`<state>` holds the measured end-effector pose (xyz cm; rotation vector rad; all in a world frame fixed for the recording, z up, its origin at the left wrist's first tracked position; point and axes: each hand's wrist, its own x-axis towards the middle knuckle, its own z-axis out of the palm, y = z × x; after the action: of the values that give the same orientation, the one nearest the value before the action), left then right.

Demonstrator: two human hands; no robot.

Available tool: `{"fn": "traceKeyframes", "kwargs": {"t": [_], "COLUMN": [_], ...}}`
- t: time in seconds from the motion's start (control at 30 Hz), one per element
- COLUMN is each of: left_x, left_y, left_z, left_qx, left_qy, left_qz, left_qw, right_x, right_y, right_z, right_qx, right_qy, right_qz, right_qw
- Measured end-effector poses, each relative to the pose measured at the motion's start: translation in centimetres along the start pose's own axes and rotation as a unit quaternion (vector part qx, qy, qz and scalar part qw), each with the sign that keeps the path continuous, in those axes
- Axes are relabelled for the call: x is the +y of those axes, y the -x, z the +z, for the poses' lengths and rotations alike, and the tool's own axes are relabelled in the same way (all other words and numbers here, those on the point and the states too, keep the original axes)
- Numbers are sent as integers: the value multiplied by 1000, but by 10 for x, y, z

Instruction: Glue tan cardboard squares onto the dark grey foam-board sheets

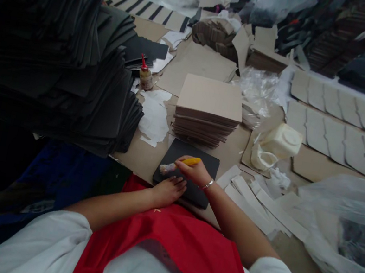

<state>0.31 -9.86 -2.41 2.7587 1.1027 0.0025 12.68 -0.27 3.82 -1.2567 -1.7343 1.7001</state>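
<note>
My right hand (196, 173) is closed around the yellow handle of a paintbrush (191, 161). The brush's pale bristles are over a dark rectangular sheet (204, 155) at the table's front edge; whether they touch it I cannot tell. Flat on the near part of that sheet rests my left hand (169, 189), fingers stretched out and holding nothing. Just beyond the sheet stands a stack of tan boards (211, 98).
Tall piles of dark sheets (56, 72) rise on the left. A small glue bottle (146, 78) with a red tip stands beside white paper (154, 115). To the right are a cut-open plastic jug (278, 141), card strips (254, 201) and a clear plastic bag (349, 208).
</note>
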Motion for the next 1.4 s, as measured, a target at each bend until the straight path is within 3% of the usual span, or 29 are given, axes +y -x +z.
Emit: {"fn": "traceKeyframes", "kwargs": {"t": [0.1, 0.3, 0.43, 0.6, 0.7, 0.77, 0.87, 0.93, 1.0, 1.1, 1.17, 1.27, 1.33, 1.4], "left_x": [-3, -8, -10, -9, -8, -7, -6, -5, -4, -3, -2, -1, -1, -1], "left_y": [1, 1, -2, -3, -4, -4, -5, -5, -4, -3, -4, -8, -13, -18], "left_z": [0, -1, 3, 3, 1, 0, 0, 2, 3, 4, 2, -10, -21, -34], "left_qx": [2, 0, 25, 57, 71, 75, 79, 82, 83, 76, 63, 26, -9, -44], "left_qy": [12, 41, 60, 68, 67, 62, 57, 55, 50, 47, 49, 59, 65, 66], "left_qz": [-1, 5, 0, -4, -5, -3, -3, -6, -9, -14, -15, -18, -18, -17], "left_qw": [1000, 999, 998, 996, 995, 995, 995, 995, 995, 996, 997, 998, 998, 997], "right_x": [14, 19, 29, 43, 41, 39, 42, 50, 57, 57, 45, 8, -21, -43], "right_y": [-29, -59, -47, -4, 25, 42, 71, 96, 125, 159, 167, 153, 130, 99], "right_z": [5, -21, -37, -81, -103, -107, -93, -76, -59, -45, -49, -72, -90, -98], "right_qx": [-11, 156, 248, 326, 325, 302, 194, 117, 73, 49, 69, 211, 321, 351], "right_qy": [4, -17, -20, 34, 147, 264, 438, 503, 518, 470, 402, 262, 146, 47], "right_qz": [32, 28, 45, 91, 71, -1, -101, -117, -122, -133, -140, -134, -112, -89], "right_qw": [999, 987, 967, 941, 931, 916, 872, 848, 843, 871, 902, 932, 929, 931]}}
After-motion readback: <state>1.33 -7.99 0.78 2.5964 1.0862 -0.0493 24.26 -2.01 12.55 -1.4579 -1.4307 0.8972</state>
